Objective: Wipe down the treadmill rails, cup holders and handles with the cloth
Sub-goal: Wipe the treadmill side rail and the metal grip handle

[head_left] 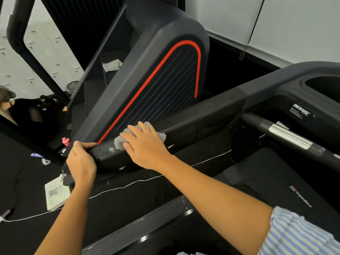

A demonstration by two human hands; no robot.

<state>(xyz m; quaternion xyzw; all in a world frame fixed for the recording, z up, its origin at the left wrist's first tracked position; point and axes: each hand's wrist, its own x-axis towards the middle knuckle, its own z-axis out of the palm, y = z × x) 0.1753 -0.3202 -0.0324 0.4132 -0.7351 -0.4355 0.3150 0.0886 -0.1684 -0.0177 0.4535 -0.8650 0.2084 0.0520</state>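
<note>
The cloth [119, 143] is a small grey rag, crumpled into a wad, lying on top of the rail [202, 116] close to the rail's near end. Most of it is covered. A bunched fold shows left of the fingers and a frayed corner pokes out on the right. The right hand [145, 144] lies flat over it, fingers nearly straight and slightly spread, pressing the cloth onto the rail. The rail is a thick, matt black bar with pale specks and smears on its rounded end. The left hand [81, 162] grips that end, fingers curled round the tip and thumb laid along the top edge, just beside the cloth but apart from it.

Close behind the rail rises a dark slanted panel [156, 85] with a red stripe looping round thin ruled lines. To the right the rail runs on uncovered toward a cup holder [323, 87], a deep dark hollow cut off by the frame edge. Below that, a handle [288, 137] with a ribbed silver grip slants down to the right, well apart from both hands. Under the arms lies a black surface, perhaps the belt, crossed by a thin white cord [128, 184]. A white pad [57, 196] lies on the floor below the left hand. A striped sleeve [298, 234] covers the right upper arm.
</note>
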